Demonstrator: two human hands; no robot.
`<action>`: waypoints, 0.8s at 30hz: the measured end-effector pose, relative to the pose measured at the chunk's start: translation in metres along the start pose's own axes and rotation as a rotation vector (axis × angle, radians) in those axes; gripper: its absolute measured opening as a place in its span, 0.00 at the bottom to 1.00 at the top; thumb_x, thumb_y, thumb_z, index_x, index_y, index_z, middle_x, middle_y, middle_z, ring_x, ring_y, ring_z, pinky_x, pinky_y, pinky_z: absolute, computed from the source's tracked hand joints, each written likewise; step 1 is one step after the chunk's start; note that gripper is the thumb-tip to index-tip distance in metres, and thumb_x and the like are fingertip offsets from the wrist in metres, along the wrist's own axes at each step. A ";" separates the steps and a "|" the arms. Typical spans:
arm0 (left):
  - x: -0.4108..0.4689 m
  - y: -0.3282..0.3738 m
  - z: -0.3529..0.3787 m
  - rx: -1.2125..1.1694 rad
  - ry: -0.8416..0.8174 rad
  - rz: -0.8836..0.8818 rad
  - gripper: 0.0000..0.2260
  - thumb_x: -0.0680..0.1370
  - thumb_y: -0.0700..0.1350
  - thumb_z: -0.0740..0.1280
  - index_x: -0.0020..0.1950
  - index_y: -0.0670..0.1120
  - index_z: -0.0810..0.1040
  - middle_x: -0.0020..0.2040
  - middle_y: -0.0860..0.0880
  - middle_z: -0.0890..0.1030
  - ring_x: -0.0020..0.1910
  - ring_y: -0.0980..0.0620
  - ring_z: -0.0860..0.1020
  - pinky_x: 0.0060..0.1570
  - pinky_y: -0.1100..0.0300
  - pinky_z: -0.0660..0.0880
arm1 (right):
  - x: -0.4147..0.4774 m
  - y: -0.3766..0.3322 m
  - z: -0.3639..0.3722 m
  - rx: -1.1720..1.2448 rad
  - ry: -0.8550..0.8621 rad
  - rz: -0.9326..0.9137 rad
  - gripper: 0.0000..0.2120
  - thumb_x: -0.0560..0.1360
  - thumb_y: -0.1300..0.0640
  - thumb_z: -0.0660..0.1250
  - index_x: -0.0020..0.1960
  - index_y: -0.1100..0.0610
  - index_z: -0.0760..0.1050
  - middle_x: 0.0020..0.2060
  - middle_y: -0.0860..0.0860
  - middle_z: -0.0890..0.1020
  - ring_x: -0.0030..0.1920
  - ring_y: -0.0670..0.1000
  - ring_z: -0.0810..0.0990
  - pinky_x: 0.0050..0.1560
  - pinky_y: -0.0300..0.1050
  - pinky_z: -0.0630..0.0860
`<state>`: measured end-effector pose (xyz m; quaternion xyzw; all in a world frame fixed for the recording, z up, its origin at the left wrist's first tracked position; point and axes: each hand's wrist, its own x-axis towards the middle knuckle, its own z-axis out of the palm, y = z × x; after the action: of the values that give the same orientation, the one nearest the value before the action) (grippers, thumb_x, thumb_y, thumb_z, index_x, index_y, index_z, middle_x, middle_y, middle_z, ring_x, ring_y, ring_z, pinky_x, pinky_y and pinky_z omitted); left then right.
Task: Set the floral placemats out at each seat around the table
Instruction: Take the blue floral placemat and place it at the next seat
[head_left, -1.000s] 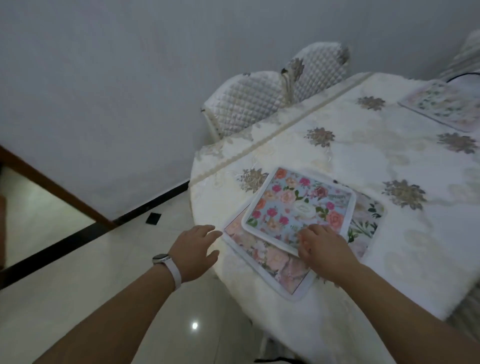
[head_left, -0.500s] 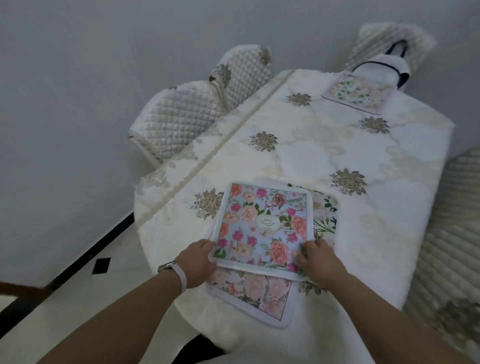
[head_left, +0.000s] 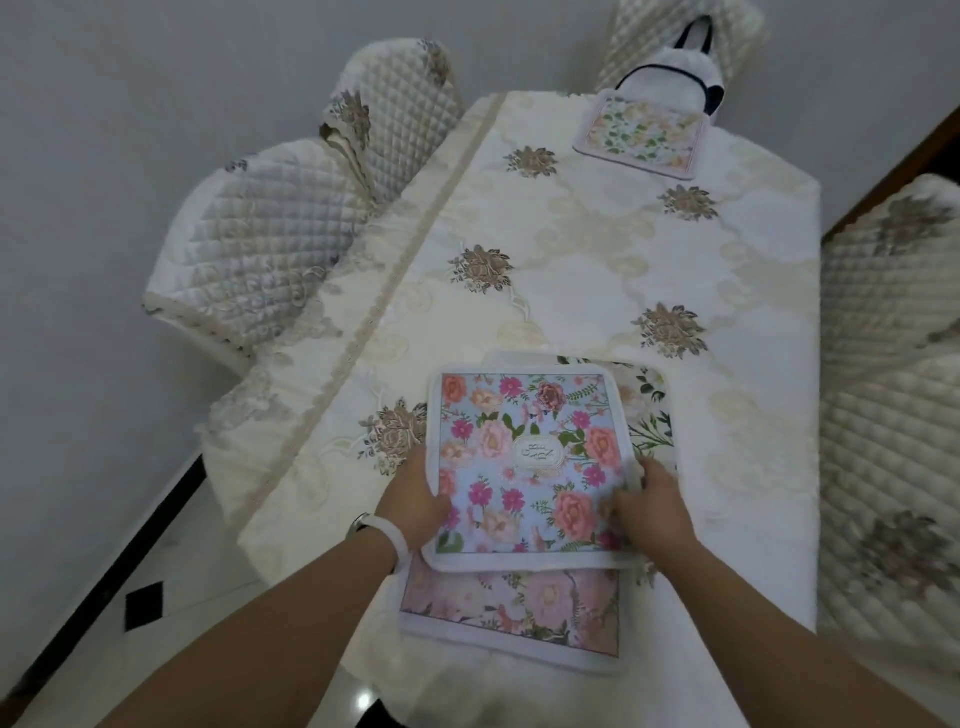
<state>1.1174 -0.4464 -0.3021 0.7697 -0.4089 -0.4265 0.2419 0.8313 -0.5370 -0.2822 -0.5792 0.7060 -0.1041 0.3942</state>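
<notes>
Low in the frame's centre, the left hand pinches the left edge of the blue floral placemat, thumb on top. The right hand grips its right edge, fingers curled. This mat tops a stack of placemats on the table; another placemat lies at the top.

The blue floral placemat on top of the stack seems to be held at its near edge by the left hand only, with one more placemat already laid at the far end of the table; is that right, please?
Not quite: the head view shows both hands on the blue floral placemat, the left hand at its near left edge and the right hand at its near right. The far placemat is indeed laid.
</notes>
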 end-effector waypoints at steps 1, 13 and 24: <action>0.001 0.001 -0.002 -0.025 -0.022 -0.007 0.21 0.75 0.40 0.67 0.64 0.55 0.67 0.48 0.52 0.79 0.42 0.55 0.80 0.35 0.67 0.75 | 0.000 -0.003 0.000 0.035 0.011 0.037 0.18 0.74 0.63 0.64 0.63 0.57 0.72 0.44 0.49 0.81 0.41 0.49 0.79 0.44 0.51 0.80; 0.007 0.003 -0.018 -0.240 -0.060 -0.079 0.09 0.75 0.36 0.68 0.53 0.46 0.73 0.43 0.48 0.79 0.36 0.52 0.78 0.30 0.66 0.74 | -0.028 -0.017 0.008 0.159 0.059 0.194 0.17 0.77 0.60 0.65 0.65 0.59 0.69 0.40 0.47 0.76 0.37 0.46 0.76 0.33 0.40 0.71; -0.006 0.007 -0.020 -0.395 -0.153 -0.019 0.09 0.76 0.34 0.66 0.43 0.48 0.77 0.39 0.45 0.79 0.37 0.47 0.78 0.36 0.56 0.79 | -0.074 -0.024 -0.001 0.248 0.141 0.177 0.08 0.78 0.62 0.61 0.56 0.54 0.71 0.42 0.47 0.78 0.40 0.46 0.77 0.33 0.40 0.72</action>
<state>1.1297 -0.4447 -0.2844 0.6767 -0.3272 -0.5577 0.3522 0.8500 -0.4775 -0.2348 -0.4529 0.7618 -0.1959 0.4197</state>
